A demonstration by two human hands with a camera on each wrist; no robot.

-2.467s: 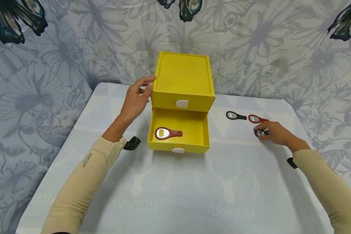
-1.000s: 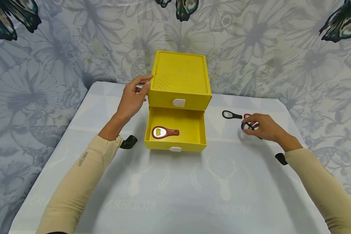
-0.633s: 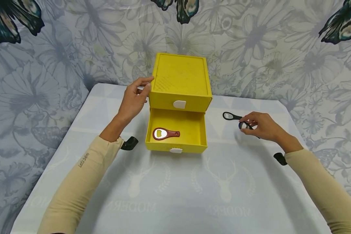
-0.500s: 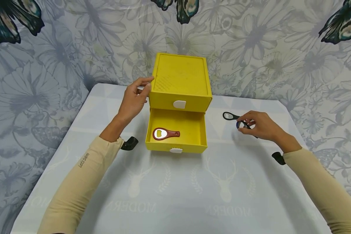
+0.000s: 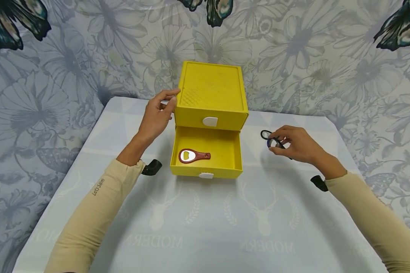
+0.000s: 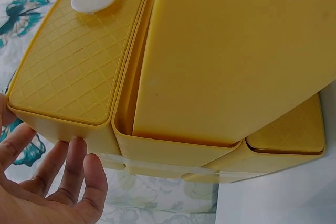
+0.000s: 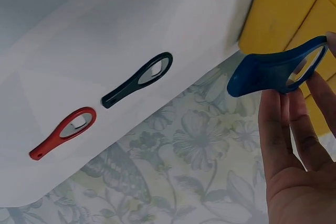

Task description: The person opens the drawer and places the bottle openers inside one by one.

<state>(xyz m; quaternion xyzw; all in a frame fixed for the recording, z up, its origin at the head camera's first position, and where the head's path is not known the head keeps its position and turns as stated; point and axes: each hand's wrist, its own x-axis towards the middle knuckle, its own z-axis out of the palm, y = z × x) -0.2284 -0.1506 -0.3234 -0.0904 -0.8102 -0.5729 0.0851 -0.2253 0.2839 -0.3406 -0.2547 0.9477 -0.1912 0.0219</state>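
Note:
My right hand [image 5: 300, 146] pinches a blue bottle opener [image 7: 262, 72] by its head, above the table to the right of the yellow drawer unit [image 5: 212, 87]. With its fingertips, my left hand [image 5: 157, 113] touches the unit's upper left side; its fingers are only slightly bent in the left wrist view. The lower drawer [image 5: 225, 153] is pulled out, and a dark red bottle opener [image 5: 201, 156] lies in it at the left. On the table, a black bottle opener [image 7: 131, 87] and a red one [image 7: 58, 137] lie end to end; my right hand hides the red one in the head view.
The upper drawer, with its white handle [image 5: 210, 121], is closed. A white patterned cloth covers the table [image 5: 205, 216]. Behind it stands a wall [image 5: 294, 57] with a floral print, close to the back of the unit.
My right hand has lifted the blue bottle opener and carried it leftward, passing in front of the red one and part of the black one. My left hand stays on the unit.

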